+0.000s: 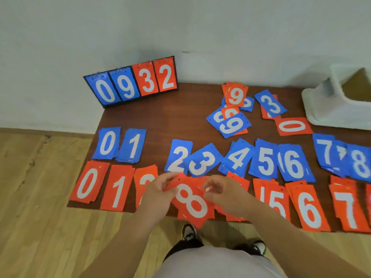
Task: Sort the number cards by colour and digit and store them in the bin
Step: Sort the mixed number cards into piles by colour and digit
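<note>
A red 8 card (190, 203) is held above the near edge of the brown table (160, 119). My left hand (158, 194) pinches its upper left corner. My right hand (224, 194) hovers at its right edge with fingers curled; contact is unclear. Blue card piles run 0 (108, 143), 1 (133, 146), 2 (178, 155), 3 (202, 160), 4 (239, 155), 5 (265, 159), 6 (295, 163), 7 (327, 151), 8 (359, 161). Red piles below show 0 (88, 184), 1 (118, 189), 5 (273, 199), 6 (309, 209), 7 (349, 209). A white bin (331, 101) stands at the far right.
A flip scoreboard (133, 82) reading 0932 leans on the wall at the table's back left. Loose unsorted cards lie at the back right: red 9 (235, 96), blue 9 (233, 125), blue 3 (271, 103), red 0 (294, 126). Wooden floor surrounds the low table.
</note>
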`<action>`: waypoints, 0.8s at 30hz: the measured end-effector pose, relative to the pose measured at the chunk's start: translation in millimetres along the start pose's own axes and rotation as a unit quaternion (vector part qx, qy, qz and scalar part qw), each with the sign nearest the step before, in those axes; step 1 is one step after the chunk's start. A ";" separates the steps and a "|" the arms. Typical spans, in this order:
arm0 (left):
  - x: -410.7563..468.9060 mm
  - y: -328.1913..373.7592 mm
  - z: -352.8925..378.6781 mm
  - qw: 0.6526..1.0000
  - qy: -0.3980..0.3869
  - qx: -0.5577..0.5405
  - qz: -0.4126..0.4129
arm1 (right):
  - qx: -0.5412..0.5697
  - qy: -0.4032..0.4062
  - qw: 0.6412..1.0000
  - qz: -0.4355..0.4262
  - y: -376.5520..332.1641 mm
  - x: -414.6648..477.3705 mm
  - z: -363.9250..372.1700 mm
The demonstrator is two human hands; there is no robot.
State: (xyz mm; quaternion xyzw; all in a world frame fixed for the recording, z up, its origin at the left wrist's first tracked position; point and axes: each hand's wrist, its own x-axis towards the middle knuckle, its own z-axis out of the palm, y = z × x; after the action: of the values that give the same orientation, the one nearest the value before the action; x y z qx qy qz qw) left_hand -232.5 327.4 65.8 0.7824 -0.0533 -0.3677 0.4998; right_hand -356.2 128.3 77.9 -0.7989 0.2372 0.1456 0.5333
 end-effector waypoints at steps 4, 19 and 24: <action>24.8 47.2 76.6 0.993 -0.098 0.028 0.058 | 0.045 0.115 0.992 0.035 33.9 -33.3 -38.8; 20.1 105.1 385.9 0.921 -0.254 0.251 0.154 | 0.132 0.348 0.907 0.198 241.1 -178.2 -187.6; 13.0 112.4 487.9 0.917 -0.256 0.255 0.167 | 0.095 0.373 0.894 0.228 300.9 -207.4 -252.4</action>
State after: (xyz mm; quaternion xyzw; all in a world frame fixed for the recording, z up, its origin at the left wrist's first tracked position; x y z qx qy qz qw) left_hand -497.9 -96.5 39.1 0.7419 -0.4014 -0.4406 0.3071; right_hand -697.4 -153.6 41.2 -0.6642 0.6070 -0.0682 0.4310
